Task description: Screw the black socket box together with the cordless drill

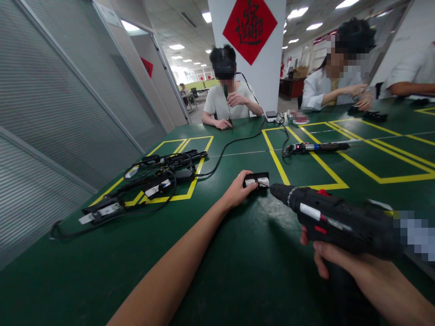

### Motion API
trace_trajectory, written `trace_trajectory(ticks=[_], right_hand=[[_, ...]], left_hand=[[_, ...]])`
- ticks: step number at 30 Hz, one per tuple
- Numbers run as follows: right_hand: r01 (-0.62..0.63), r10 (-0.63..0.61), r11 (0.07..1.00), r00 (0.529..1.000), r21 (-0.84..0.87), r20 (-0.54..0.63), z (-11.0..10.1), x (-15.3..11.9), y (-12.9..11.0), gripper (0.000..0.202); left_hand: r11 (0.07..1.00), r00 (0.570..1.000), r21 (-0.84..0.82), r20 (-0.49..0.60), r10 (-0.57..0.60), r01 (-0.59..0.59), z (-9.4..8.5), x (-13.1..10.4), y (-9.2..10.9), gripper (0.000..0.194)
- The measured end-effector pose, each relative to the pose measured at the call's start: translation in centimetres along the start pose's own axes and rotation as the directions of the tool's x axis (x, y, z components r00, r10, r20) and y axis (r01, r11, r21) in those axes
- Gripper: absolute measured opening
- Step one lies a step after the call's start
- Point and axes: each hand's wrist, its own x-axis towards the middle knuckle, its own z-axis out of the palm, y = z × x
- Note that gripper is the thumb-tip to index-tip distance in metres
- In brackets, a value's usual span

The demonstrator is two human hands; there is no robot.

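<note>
Held in my right hand (343, 258) is a black cordless drill (336, 217) with red details, its chuck pointing left. My left hand (238, 189) grips a small black part (261, 177) with a white face, fingers on its left end, against the green table (217, 253). The drill's tip is at the right end of this part; whether they touch is too small to tell. A greyish worn patch shows on the tabletop just below the part.
Black devices with cables (159, 183) lie at the left inside yellow tape. Beyond the drill rests a pen-like tool (319, 147). A white box (271, 116) with a cable stands at the far edge. Other people (229, 97) sit across and at the right, handling parts.
</note>
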Motion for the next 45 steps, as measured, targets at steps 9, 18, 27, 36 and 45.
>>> trace_trajectory(ticks=[9,18,27,36,45], right_hand=[[-0.012,0.016,0.998,0.998,0.058,-0.065,0.34,-0.38,-0.28,0.043],[0.017,-0.018,1.0,1.0,-0.018,-0.025,-0.07,0.09,0.39,0.05],[-0.02,0.014,0.995,0.998,-0.099,-0.06,0.09,-0.15,-0.32,0.056],[-0.029,0.026,0.998,0.998,-0.062,-0.052,0.2,0.06,-0.26,0.054],[0.027,-0.027,1.0,0.998,-0.012,-0.051,0.26,0.06,-0.44,0.049]], left_hand=[[0.999,1.0,0.03,-0.024,0.018,-0.018,0.08,-0.01,0.04,0.04],[0.999,0.999,0.039,-0.024,0.037,-0.036,0.07,0.04,-0.16,0.04],[0.997,0.999,0.054,-0.018,0.051,-0.05,0.01,0.08,-0.14,0.042],[0.998,0.999,0.042,-0.015,0.039,-0.038,0.05,0.08,-0.11,0.043],[0.999,0.999,0.038,-0.022,0.038,-0.037,0.03,0.01,-0.2,0.043]])
